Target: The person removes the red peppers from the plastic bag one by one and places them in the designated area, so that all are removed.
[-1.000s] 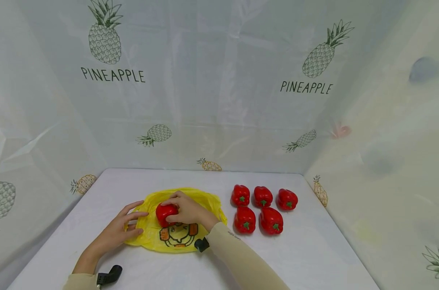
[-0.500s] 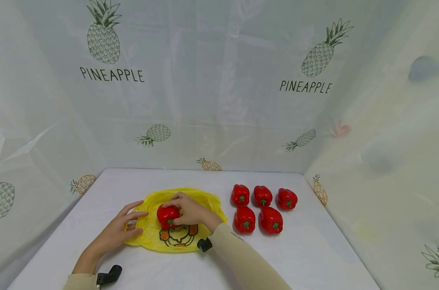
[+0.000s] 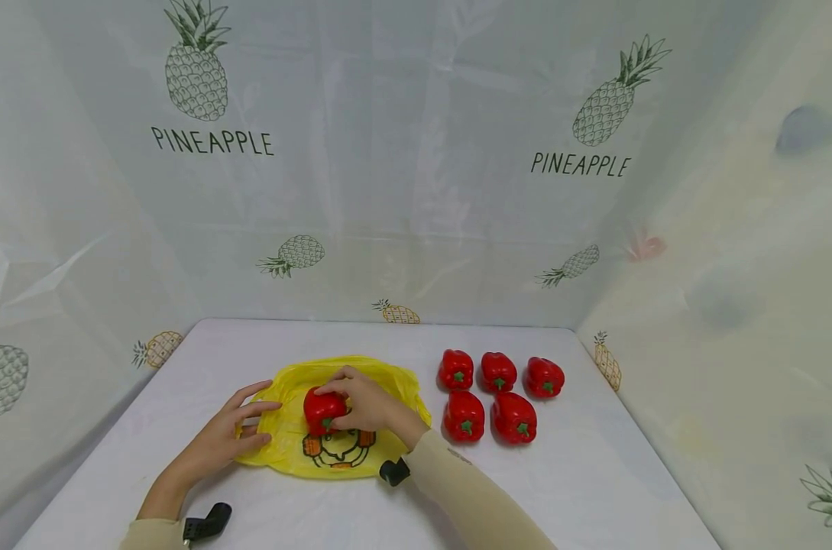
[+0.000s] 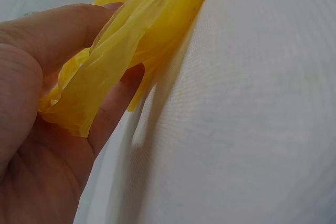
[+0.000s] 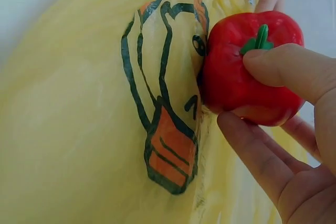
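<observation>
My right hand [image 3: 362, 403] grips a red bell pepper [image 3: 322, 411] with a green stem, over the middle of a yellow plastic bag [image 3: 285, 451]. In the right wrist view, the thumb [image 5: 283, 69] presses beside the stem while the fingers support the pepper from the other side. Whether the pepper rests on the bag or hangs just above it, I cannot tell. My left hand [image 3: 230, 434] is at the bag's left edge. The left wrist view has a crumpled flap of the bag [image 4: 118, 56] between thumb and fingers. Some left fingertips are hidden by the plastic.
Several red bell peppers [image 3: 464, 417] stand in two rows to the right of the bag on a white tabletop [image 3: 567, 489]. A sheet printed with pineapples [image 3: 416, 153] hangs behind the table and along both sides.
My right hand and the pepper have shifted slightly right and toward me. The pepper has turned so that its green stem shows. My left hand and the other peppers stay put.
</observation>
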`<act>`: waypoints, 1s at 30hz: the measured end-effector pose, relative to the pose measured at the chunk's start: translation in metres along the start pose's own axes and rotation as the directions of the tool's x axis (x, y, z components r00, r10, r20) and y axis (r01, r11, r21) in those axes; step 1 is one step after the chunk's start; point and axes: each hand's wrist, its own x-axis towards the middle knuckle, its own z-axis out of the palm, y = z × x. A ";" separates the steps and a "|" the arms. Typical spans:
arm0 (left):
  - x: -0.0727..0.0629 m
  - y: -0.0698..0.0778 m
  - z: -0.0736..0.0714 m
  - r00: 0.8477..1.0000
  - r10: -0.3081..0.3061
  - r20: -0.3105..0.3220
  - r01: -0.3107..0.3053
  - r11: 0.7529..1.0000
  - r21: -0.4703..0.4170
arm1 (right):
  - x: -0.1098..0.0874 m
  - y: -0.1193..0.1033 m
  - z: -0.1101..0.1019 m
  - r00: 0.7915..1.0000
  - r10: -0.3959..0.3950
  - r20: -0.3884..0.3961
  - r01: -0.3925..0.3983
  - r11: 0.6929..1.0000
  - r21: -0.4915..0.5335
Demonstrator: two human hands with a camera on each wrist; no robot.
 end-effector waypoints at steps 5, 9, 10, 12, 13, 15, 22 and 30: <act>0.000 -0.001 0.001 1.000 0.008 -0.004 -0.008 1.000 -0.006 | -0.013 -0.001 -0.009 1.000 0.015 -0.018 -0.014 0.999 0.052; 0.000 -0.001 0.001 1.000 0.009 -0.007 -0.009 1.000 0.001 | -0.026 0.000 -0.019 0.999 0.036 -0.029 -0.034 0.996 0.081; -0.001 -0.002 0.001 1.000 0.009 -0.007 -0.009 1.000 0.005 | -0.030 0.001 -0.022 0.998 0.044 -0.035 -0.041 0.996 0.085; -0.001 -0.002 0.001 1.000 0.011 -0.008 -0.011 1.000 0.011 | -0.037 0.004 -0.027 0.997 0.052 -0.048 -0.047 0.994 0.096; -0.001 -0.002 0.001 1.000 0.012 -0.008 -0.012 1.000 0.015 | -0.040 0.005 -0.029 0.997 0.055 -0.056 -0.049 0.994 0.103; -0.001 -0.002 0.000 1.000 0.011 -0.011 -0.011 1.000 0.024 | -0.045 0.008 -0.034 0.996 0.046 -0.072 -0.038 0.993 0.113; 0.000 -0.002 0.001 1.000 0.005 -0.014 -0.004 1.000 0.024 | -0.057 0.020 -0.048 0.993 0.006 -0.121 0.012 0.990 0.141; 0.000 -0.004 0.002 1.000 0.005 -0.018 -0.004 0.999 0.048 | -0.078 0.026 -0.070 0.989 0.056 -0.136 -0.029 0.981 0.194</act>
